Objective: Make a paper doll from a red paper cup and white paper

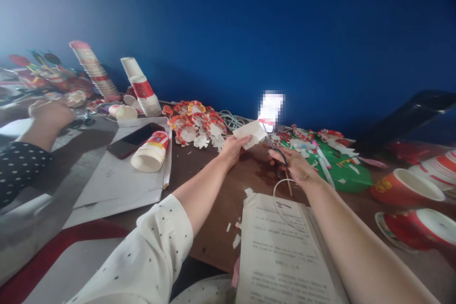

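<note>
My left hand (pixel 232 149) pinches a pale piece of paper or card (pixel 250 134) at its lower left, thumb on top. In my right hand (pixel 297 164) is a pair of scissors (pixel 280 154), its dark handle loops around my fingers. The blades point up and away, at the right end of the pale piece. Whether they bite into it I cannot tell. Beyond my left hand lies a pile of red and white cut-out paper pieces (pixel 195 123). Near my right hand, paper scraps lie on a green sheet (pixel 342 171).
A printed booklet (pixel 281 251) lies close in front. Paper cups (pixel 147 159) and a phone (pixel 133 140) rest on white sheets at left, with a tall cup stack (pixel 98 73) behind. More cups (pixel 408 187) stand right. Another person's hand (pixel 53 115) works at far left.
</note>
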`<act>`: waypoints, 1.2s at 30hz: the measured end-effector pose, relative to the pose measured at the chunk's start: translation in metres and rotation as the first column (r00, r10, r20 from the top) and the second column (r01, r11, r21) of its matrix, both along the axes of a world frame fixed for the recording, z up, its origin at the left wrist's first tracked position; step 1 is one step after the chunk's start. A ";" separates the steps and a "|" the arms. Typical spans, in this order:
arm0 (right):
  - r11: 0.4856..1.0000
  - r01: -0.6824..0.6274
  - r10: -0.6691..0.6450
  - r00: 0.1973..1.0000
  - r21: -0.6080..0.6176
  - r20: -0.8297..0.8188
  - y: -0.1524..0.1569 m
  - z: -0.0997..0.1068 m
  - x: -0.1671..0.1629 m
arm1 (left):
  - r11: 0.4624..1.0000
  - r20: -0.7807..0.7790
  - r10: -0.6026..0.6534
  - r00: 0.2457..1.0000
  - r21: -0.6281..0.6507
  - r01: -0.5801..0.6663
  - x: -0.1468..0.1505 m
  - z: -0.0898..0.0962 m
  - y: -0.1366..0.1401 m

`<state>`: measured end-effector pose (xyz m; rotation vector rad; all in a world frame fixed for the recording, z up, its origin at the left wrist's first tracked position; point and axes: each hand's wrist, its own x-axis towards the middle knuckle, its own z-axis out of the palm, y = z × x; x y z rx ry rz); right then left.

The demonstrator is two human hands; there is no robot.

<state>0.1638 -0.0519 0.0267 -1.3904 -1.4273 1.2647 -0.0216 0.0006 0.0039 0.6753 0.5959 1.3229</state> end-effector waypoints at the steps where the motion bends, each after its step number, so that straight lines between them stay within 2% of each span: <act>1: 1.000 0.009 -0.009 1.000 0.005 0.011 -0.001 0.001 0.000 | 1.000 -0.002 -0.005 1.000 0.007 0.005 0.000 0.000 0.000; 6: 0.997 0.060 -0.061 0.997 0.040 0.036 0.000 0.002 0.001 | 0.999 -0.040 -0.035 0.999 0.018 0.036 -0.001 -0.003 0.002; 21: 0.995 0.081 -0.084 0.995 0.059 0.058 -0.001 0.008 -0.002 | 0.999 -0.056 -0.029 0.998 0.038 0.031 -0.001 -0.008 0.005; 36: 0.995 0.069 -0.074 0.995 0.066 0.070 -0.003 0.008 -0.002 | 1.000 -0.066 -0.027 0.997 0.014 0.028 -0.001 -0.005 0.003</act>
